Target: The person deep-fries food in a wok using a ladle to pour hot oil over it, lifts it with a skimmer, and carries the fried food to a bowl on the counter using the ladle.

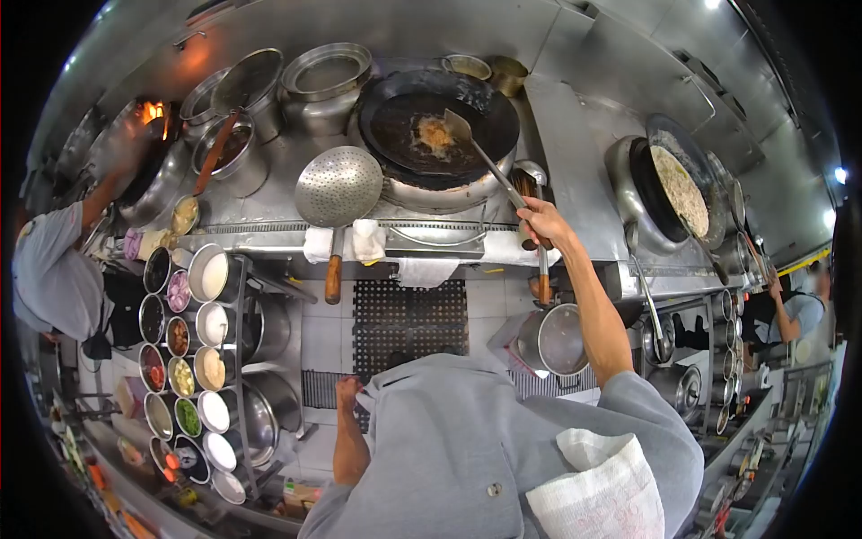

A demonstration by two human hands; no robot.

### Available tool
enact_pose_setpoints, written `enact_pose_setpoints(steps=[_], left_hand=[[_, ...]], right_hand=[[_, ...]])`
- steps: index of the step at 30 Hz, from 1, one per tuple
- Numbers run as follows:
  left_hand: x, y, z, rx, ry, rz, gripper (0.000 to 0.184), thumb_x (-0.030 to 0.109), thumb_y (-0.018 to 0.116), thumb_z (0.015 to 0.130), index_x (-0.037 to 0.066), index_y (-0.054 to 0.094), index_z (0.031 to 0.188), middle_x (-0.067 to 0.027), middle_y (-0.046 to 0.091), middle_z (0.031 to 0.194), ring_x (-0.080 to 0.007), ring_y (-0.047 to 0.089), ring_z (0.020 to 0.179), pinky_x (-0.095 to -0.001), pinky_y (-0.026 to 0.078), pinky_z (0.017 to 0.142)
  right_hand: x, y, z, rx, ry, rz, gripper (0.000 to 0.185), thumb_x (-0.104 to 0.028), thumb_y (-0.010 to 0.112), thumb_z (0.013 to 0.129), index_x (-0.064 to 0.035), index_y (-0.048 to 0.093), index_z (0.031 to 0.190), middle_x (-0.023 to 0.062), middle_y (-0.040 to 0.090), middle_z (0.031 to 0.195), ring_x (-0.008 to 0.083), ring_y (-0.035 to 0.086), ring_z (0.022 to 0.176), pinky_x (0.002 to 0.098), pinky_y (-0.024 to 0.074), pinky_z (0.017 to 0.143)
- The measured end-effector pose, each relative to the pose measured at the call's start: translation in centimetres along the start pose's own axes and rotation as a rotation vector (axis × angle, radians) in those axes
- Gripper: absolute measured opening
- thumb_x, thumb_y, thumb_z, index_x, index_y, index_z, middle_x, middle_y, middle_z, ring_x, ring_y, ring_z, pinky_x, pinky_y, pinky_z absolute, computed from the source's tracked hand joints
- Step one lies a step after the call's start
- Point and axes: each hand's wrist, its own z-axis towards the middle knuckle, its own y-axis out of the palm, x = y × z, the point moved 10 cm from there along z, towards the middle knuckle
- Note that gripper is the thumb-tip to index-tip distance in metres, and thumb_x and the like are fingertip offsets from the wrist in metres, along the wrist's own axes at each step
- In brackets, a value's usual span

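A long-handled metal spatula (493,164) is gripped in my right hand (544,222), its blade down in the large black wok (382,135). Beside the blade, a golden-brown piece of food (435,134) lies in dark liquid at the wok's middle. Low by my body, my left hand (348,386) is closed near the floor mat; whether anything is in it is too small to tell. A perforated strainer (338,186) with a wooden handle rests left of the wok. Below my right hand, another wooden-handled tool (544,278) hangs over the counter edge.
Lidded metal pots (326,74) stand behind, left of the wok. A rack of ingredient containers (214,322) is at the left, with a co-worker (56,260) beside a flaming wok. Another wok (680,194) and a second co-worker (802,310) are at the right. A pot (562,340) sits below the counter.
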Motion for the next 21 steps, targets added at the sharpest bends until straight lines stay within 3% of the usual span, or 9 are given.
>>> enact_pose_setpoints(steps=[3,4,5,8,13,15,17,19,21], left_hand=[[0.7,-0.3,-0.6,0.030,0.044,-0.103,0.026,0.017,0.050,0.073,-0.006,0.057,0.085,-0.0094,0.059,0.069,-0.0158,0.054,0.055,-0.0249,0.045,0.050],[1.3,-0.2,-0.8,0.010,0.116,-0.165,0.027,0.017,0.051,0.073,-0.006,0.058,0.086,-0.0092,0.058,0.069,-0.0164,0.055,0.055,-0.0263,0.045,0.051],[1.5,-0.4,-1.1,0.015,0.114,-0.165,0.027,0.017,0.051,0.073,-0.006,0.058,0.086,-0.0092,0.058,0.069,-0.0164,0.055,0.055,-0.0263,0.045,0.051],[0.8,-0.2,-1.6,-0.041,0.080,-0.022,0.027,0.020,0.056,0.074,-0.005,0.058,0.084,-0.0088,0.058,0.068,-0.0173,0.055,0.056,-0.0282,0.045,0.051],[-1.5,-0.2,-1.8,-0.083,0.082,-0.498,0.032,0.021,0.059,0.071,-0.007,0.059,0.085,-0.0094,0.058,0.067,-0.0170,0.054,0.055,-0.0277,0.044,0.050],[-0.3,-0.6,-2.0,-0.147,0.077,-0.375,0.029,0.020,0.057,0.071,-0.007,0.060,0.084,-0.0093,0.057,0.064,-0.0178,0.054,0.053,-0.0290,0.044,0.048],[2.3,-2.0,-2.0,0.000,0.259,0.333,0.022,0.018,0.056,0.071,-0.003,0.060,0.074,-0.0092,0.056,0.061,-0.0185,0.053,0.050,-0.0303,0.043,0.045],[2.2,-3.2,-1.9,-0.018,0.142,0.291,0.019,0.016,0.053,0.071,-0.002,0.059,0.073,-0.0087,0.055,0.059,-0.0179,0.052,0.048,-0.0307,0.042,0.043],[-0.5,-6.0,-2.1,0.164,-0.048,0.016,0.018,0.015,0.053,0.072,-0.001,0.059,0.078,-0.0072,0.056,0.059,-0.0161,0.051,0.046,-0.0293,0.041,0.041]], right_hand=[[-1.0,-1.6,-1.7,0.168,-0.069,-0.203,0.049,-0.015,0.051,0.083,-0.0049,0.039,0.129,0.0006,0.042,0.052,0.0091,0.040,0.038,0.0256,0.0358,0.034],[-0.9,-2.4,-2.7,0.235,-0.007,-0.237,0.048,-0.014,0.053,0.077,-0.0008,0.045,0.122,0.0063,0.054,0.062,0.0148,0.050,0.047,0.0291,0.0420,0.045],[-0.5,-2.5,-2.7,0.229,-0.007,-0.237,0.048,-0.014,0.053,0.077,-0.0008,0.045,0.122,0.0063,0.054,0.062,0.0148,0.050,0.047,0.0291,0.0420,0.045],[-1.1,-4.6,-3.9,0.378,-0.110,-0.367,0.050,-0.015,0.053,0.077,0.0027,0.043,0.123,0.0157,0.063,0.086,0.0231,0.060,0.074,0.0320,0.0458,0.072],[-0.6,-3.9,-3.8,0.437,-0.185,-0.393,0.050,-0.012,0.052,0.078,0.0026,0.042,0.124,0.0126,0.060,0.075,0.0190,0.057,0.061,0.0298,0.0460,0.060],[-0.5,-1.2,-3.4,0.385,-0.165,-0.347,0.051,-0.011,0.050,0.078,0.0015,0.040,0.126,0.0103,0.057,0.068,0.0166,0.054,0.055,0.0285,0.0454,0.053],[-0.6,3.0,-2.7,0.240,-0.108,0.052,0.056,-0.007,0.047,0.077,-0.0015,0.033,0.131,0.0036,0.048,0.056,0.0108,0.045,0.044,0.0241,0.0377,0.040],[-2.4,7.9,-1.7,0.114,-0.204,0.189,0.061,-0.002,0.044,0.076,-0.0038,0.026,0.135,-0.0004,0.043,0.053,0.0075,0.040,0.041,0.0217,0.0327,0.037],[-5.9,13.7,-1.3,-0.008,-0.291,0.243,0.062,-0.003,0.042,0.078,-0.0065,0.023,0.136,0.0026,0.050,0.067,0.0075,0.043,0.048,0.0203,0.0347,0.039]])
